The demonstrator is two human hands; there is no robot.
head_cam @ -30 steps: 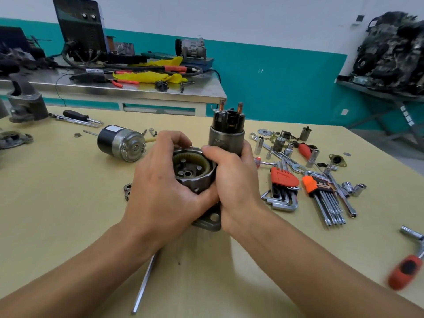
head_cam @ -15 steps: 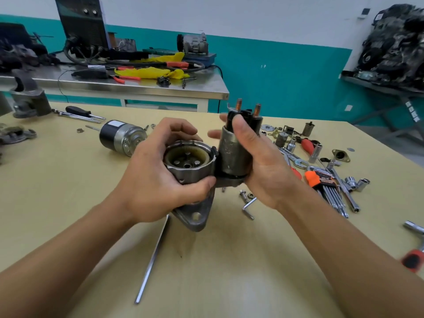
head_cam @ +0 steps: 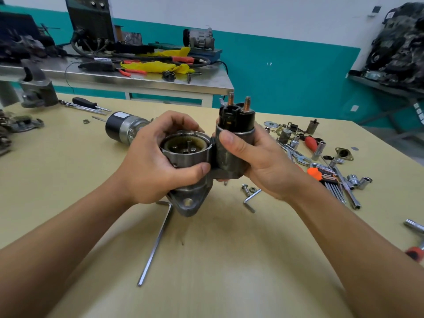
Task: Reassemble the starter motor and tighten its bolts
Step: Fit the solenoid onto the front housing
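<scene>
My left hand point(head_cam: 149, 171) curls round the starter housing point(head_cam: 190, 159); my right hand point(head_cam: 261, 161) curls round the solenoid point(head_cam: 236, 120) middle (heavy, hard metal, I guess).

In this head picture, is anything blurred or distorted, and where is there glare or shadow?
Head view: the wide lens stretches the forearms toward the lower corners; glare lies on the steel bench; the red-handled tool at the right edge is blurred; the starter housing and solenoid are sharp; shadows on the yellow table are soft.
</scene>
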